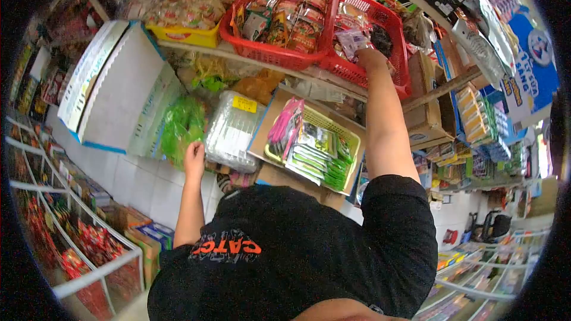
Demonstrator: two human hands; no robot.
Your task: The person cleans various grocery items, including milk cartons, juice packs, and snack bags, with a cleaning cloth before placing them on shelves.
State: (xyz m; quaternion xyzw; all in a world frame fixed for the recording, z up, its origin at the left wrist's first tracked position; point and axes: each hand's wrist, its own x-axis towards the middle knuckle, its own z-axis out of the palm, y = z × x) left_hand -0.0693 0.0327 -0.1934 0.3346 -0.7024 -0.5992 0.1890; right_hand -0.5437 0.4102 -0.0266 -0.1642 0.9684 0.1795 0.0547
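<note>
My right hand (372, 59) reaches into the right red basket (402, 62), among small packets (352, 40); its fingers are hidden. Lower down on the left, my left hand (195, 155) is beside a green plastic bag (181, 124), with its fingers curled near the bag's lower right edge. Whether it grips the bag is too small to tell. Just right of that bag lies a clear plastic-wrapped pack (231, 133) with a yellow label. A pale yellow basket (354, 148) holds pink and green packets.
Another red basket (273, 56) and a yellow basket (184, 36) stand on the upper shelf. A large open white box (119, 95) is at the left. Cardboard boxes (425, 107) and a shelf bar (443, 90) are at the right.
</note>
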